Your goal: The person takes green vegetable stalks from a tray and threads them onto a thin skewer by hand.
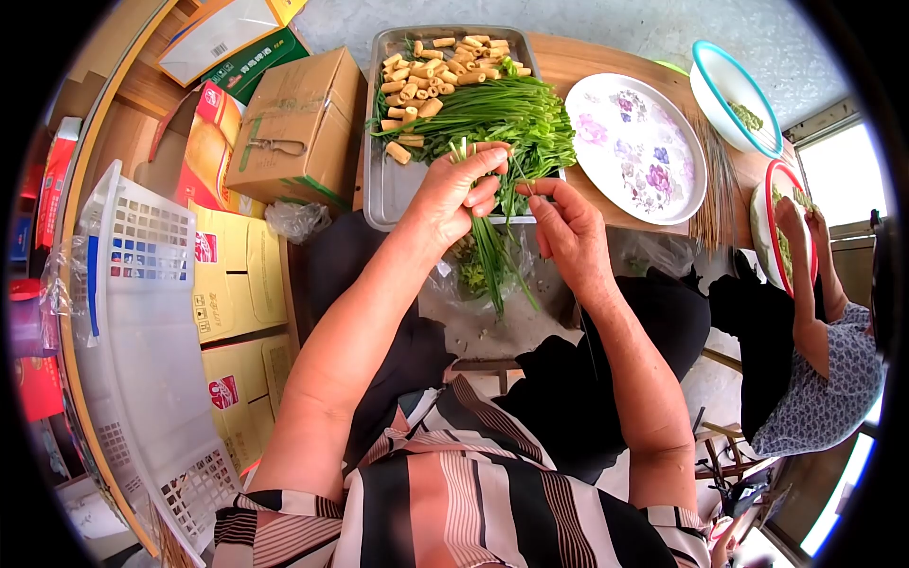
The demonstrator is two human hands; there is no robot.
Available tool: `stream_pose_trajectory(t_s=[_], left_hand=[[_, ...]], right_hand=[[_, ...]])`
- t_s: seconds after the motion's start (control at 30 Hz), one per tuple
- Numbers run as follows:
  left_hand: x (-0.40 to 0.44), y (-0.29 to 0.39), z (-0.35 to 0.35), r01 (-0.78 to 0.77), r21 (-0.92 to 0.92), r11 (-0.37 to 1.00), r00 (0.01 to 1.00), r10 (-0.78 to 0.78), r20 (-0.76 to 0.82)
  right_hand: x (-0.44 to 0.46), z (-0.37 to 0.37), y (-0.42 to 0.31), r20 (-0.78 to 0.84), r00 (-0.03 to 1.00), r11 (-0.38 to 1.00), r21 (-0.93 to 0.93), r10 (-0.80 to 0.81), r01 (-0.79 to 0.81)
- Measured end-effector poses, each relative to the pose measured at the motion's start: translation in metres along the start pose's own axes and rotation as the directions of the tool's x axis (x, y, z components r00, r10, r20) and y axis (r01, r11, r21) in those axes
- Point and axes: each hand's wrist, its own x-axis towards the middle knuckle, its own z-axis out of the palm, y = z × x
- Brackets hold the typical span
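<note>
My left hand [459, 194] is closed around a small bunch of long green stems [491, 270], whose leafy ends hang below my fingers. Close beside it, my right hand [571, 232] pinches a thin bamboo skewer [593, 352]; the skewer's far end is hard to make out near the stems. Just beyond both hands, a metal tray [381, 194] carries a heap of leafy green stems [511, 114] and many short, tan, tube-shaped pieces [431, 78].
Right of the tray lie a flowered white plate [634, 142], loose skewers [717, 189] and a blue-rimmed basin [734, 95]. Another person's hands [800, 222] work over a red-rimmed basin [763, 237]. Cardboard boxes [294, 123] and a white plastic basket [142, 312] stand at left.
</note>
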Motion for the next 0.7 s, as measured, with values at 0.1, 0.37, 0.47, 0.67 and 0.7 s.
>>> stream_pose_trajectory(t_s=[0.1, 0.37, 0.47, 0.67, 0.7], left_hand=[[0.0001, 0.0009, 0.0, -0.011, 0.026, 1.0, 1.0, 0.011, -0.002], [0.0013, 0.0035, -0.0023, -0.002, 0.088, 0.996, 1.0, 0.001, 0.016], [0.0013, 0.0048, -0.0032, 0.001, 0.102, 0.995, 1.0, -0.003, 0.029], [0.0012, 0.0053, -0.0037, 0.005, 0.119, 0.993, 1.0, -0.008, 0.021], [0.0011, 0.0051, -0.004, 0.005, 0.118, 0.993, 1.0, -0.008, 0.02]], right_hand=[[-0.0003, -0.0001, -0.0003, 0.002, 1.0, 1.0, 0.007, 0.006, -0.006], [-0.0006, 0.0003, 0.0, 0.003, 1.0, 1.0, -0.003, 0.017, -0.017], [-0.0001, 0.0008, 0.0005, 0.007, 1.0, 1.0, 0.015, 0.018, -0.018], [-0.0002, 0.0008, 0.0006, 0.011, 1.0, 1.0, 0.021, 0.011, -0.012], [-0.0003, 0.0009, 0.0011, 0.01, 1.0, 1.0, 0.021, 0.011, -0.011]])
